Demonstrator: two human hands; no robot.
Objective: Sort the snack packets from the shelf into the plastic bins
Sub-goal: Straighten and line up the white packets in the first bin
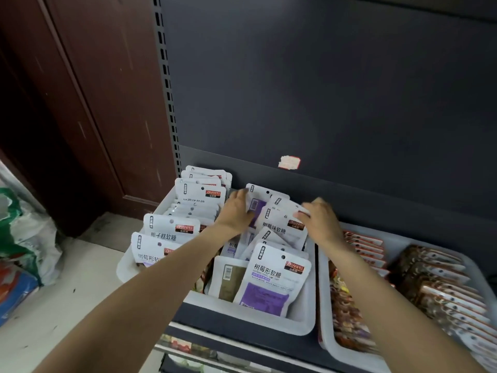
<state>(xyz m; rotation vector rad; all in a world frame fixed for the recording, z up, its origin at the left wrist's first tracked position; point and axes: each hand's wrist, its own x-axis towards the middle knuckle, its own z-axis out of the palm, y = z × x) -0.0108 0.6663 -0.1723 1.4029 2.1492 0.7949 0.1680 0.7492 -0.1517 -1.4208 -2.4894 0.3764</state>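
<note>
Two white plastic bins sit side by side on the dark shelf. The middle bin [304,323] holds white and purple snack packets [271,281] standing loosely. The left bin [161,208] holds a tidy row of similar white packets [200,196]. My left hand [236,211] reaches into the back of the middle bin, its fingers lying against a purple packet [255,204]. My right hand [318,220] pinches the top corner of a tilted white packet [282,224] at the back right of the same bin.
A third white bin [326,337] to the right holds red and brown snack packets [435,286]. The shelf's dark back panel rises behind. A brown door and floor lie left, with plastic bags [27,238] on the floor. A lower shelf shows below.
</note>
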